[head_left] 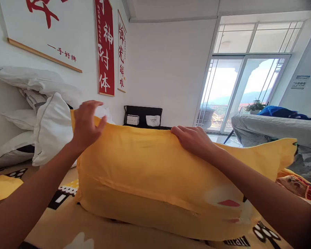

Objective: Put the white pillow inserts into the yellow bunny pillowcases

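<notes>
A yellow pillow in its pillowcase (142,162) stands on its long edge in front of me. The case's right end sticks out loose and flared, and a white and pink print shows low on that side. My right hand (193,138) grips the top edge of the pillowcase right of its middle, fingers curled over the far side. At the top left corner, my left hand (88,121) has its thumb and fingers apart, with the palm close to the cloth. Whether it touches the case I cannot tell.
White pillows (52,128) are piled against the left wall. Beneath everything lies a patterned beige bed cover (93,224). More yellow cloth (5,188) lies at the left, and a brown and red printed cloth (292,186) at the right. A plastic-covered table (274,128) stands behind.
</notes>
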`<state>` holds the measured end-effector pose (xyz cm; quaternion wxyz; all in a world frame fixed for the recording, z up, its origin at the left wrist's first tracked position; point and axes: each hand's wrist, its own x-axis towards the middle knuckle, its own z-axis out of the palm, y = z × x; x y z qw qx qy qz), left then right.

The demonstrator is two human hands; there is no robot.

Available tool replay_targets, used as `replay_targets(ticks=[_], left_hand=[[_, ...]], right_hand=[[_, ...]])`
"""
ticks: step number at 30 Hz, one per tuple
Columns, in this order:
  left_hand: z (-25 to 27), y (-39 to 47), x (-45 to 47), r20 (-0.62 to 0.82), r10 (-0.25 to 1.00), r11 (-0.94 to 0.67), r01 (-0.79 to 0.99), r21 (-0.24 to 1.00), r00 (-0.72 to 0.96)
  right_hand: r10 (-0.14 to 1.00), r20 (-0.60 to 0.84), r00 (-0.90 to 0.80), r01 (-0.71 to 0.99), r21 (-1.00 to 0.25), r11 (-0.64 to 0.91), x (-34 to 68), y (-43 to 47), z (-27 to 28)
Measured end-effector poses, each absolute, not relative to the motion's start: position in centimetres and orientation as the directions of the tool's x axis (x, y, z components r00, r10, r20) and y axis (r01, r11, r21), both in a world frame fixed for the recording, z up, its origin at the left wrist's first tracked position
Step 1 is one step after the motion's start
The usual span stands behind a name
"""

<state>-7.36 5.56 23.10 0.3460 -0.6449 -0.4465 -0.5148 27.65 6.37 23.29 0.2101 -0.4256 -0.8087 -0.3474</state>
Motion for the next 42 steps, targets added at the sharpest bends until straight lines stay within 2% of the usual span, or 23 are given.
replay_targets(ticks=[2, 4, 7, 9, 12, 14, 16, 20, 22, 25, 28, 32, 34, 40, 42], left_hand=[[23.7, 5.1, -3.8, 0.833, 0.376, -0.512, 0.84, -0.178, 0.405], [24.2, 5.2, -0.5, 0.665, 0.487, -0.617, 0.762, -0.197, 0.567], [24.3, 5.8, 3.2, 0.537, 0.643, -0.587, 0.802, -0.114, 0.547], [23.8, 6.2, 4.6, 0.516, 0.702, -0.52, 0.848, -0.102, 0.492], [22.8, 6.7, 4.9, 0.584, 0.653, -0.467, 0.863, -0.189, 0.482], [22.4, 7.0, 4.2, 0.629, 0.604, -0.431, 0.864, -0.261, 0.49], [22.5, 7.2, 3.2, 0.63, 0.603, -0.42, 0.866, -0.271, 0.49], [23.8, 6.9, 0.8, 0.497, 0.71, -0.547, 0.835, -0.057, 0.499], [24.1, 6.7, -0.2, 0.427, 0.748, -0.572, 0.82, 0.029, 0.508], [23.7, 6.2, -1.1, 0.38, 0.74, -0.604, 0.796, 0.015, 0.555], [22.9, 5.9, -1.4, 0.373, 0.712, -0.63, 0.775, -0.035, 0.595], [22.8, 5.9, -1.4, 0.43, 0.719, -0.591, 0.806, -0.033, 0.545], [23.2, 5.9, -1.5, 0.48, 0.69, -0.597, 0.801, -0.044, 0.542], [25.7, 5.4, -1.6, 0.757, 0.474, -0.559, 0.818, -0.136, 0.45], [26.0, 5.1, -1.5, 0.798, 0.437, -0.543, 0.829, -0.133, 0.415]], right_hand=[[0.513, 0.607, -0.607, 0.792, 0.519, 0.322, 27.7, 6.5, 22.8], [0.496, 0.598, -0.629, 0.771, 0.56, 0.302, 27.9, 6.5, 22.7], [0.541, 0.579, -0.609, 0.792, 0.484, 0.373, 28.2, 6.2, 23.3], [0.632, 0.534, -0.562, 0.826, 0.322, 0.462, 28.6, 5.9, 24.0], [0.785, 0.336, -0.519, 0.844, 0.061, 0.532, 29.7, 5.9, 24.9], [0.839, 0.214, -0.5, 0.853, -0.044, 0.52, 31.0, 6.0, 25.2], [0.847, 0.203, -0.491, 0.851, -0.098, 0.516, 32.4, 6.1, 25.1], [0.784, 0.369, -0.5, 0.836, -0.033, 0.548, 34.1, 5.3, 24.5], [0.771, 0.451, -0.45, 0.87, 0.025, 0.493, 34.3, 4.4, 23.7], [0.755, 0.494, -0.431, 0.897, 0.147, 0.416, 34.2, 3.1, 22.0], [0.731, 0.477, -0.488, 0.871, 0.213, 0.443, 34.2, 2.8, 20.4], [0.735, 0.493, -0.466, 0.871, 0.108, 0.479, 34.3, 3.5, 20.4], [0.7, 0.507, -0.503, 0.84, 0.094, 0.535, 34.4, 3.6, 21.5], [0.503, 0.721, -0.476, 0.825, 0.169, 0.539, 34.1, 2.6, 25.3], [0.507, 0.739, -0.444, 0.838, 0.141, 0.528, 33.9, 2.4, 25.7]])
